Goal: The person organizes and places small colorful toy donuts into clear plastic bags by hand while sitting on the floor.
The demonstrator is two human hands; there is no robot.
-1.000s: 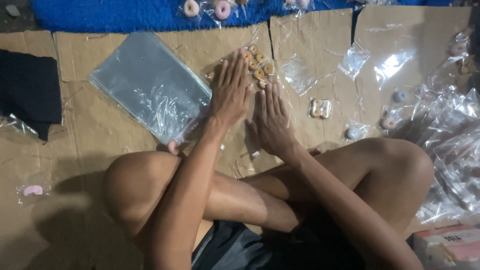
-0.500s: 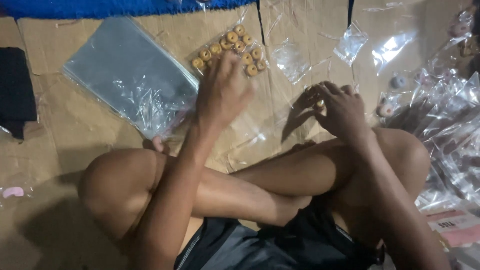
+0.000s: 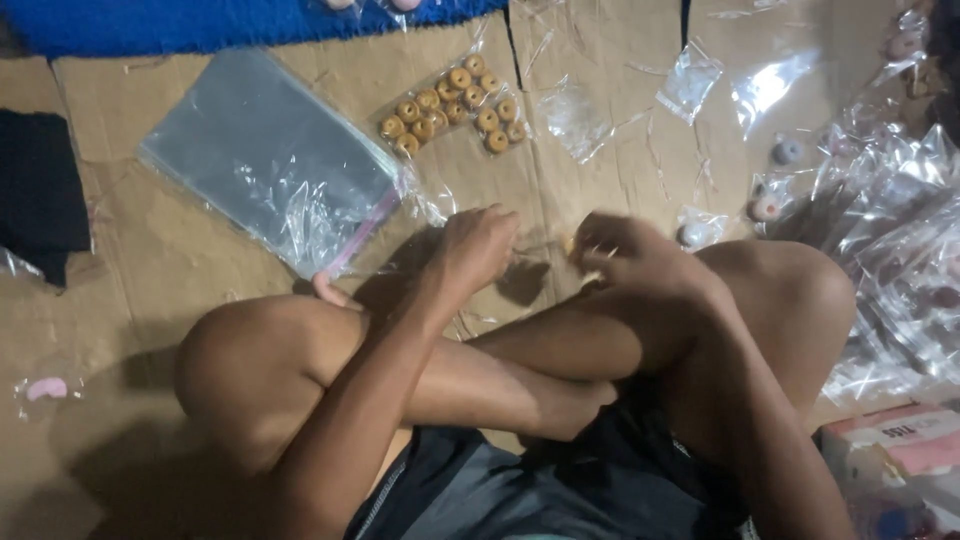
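Between my two hands, just over my crossed shins, sits a small yellowish piece (image 3: 572,243), pinched at my right hand (image 3: 640,262); it's blurred, so whether it's one of the ring sweets or a scrap of wrap I can't tell. Right fingers are curled together around it. My left hand (image 3: 480,245) is loosely fisted just left of that, fingers drawn in, and I can't tell if it grips anything. Both hands hover near the cardboard sheet (image 3: 200,250) on the floor.

Farther out: cluster of orange rings (image 3: 452,110) lying on clear film, far of the left hand. Big clear zip bag (image 3: 265,160) far left, pink strip at its near edge. Loose small clear bags (image 3: 690,85) far right, a couple of pale round sweets (image 3: 770,205) near my right knee, heap of crinkled plastic (image 3: 890,250) at the right edge. Dark cloth (image 3: 40,190) at the left edge, blue mat (image 3: 200,25) along the far edge, pink bit (image 3: 45,388) near left.

To do this well, I'd say: keep the pinch light, bring both hands close, work low over the cardboard so a dropped piece stays within reach.
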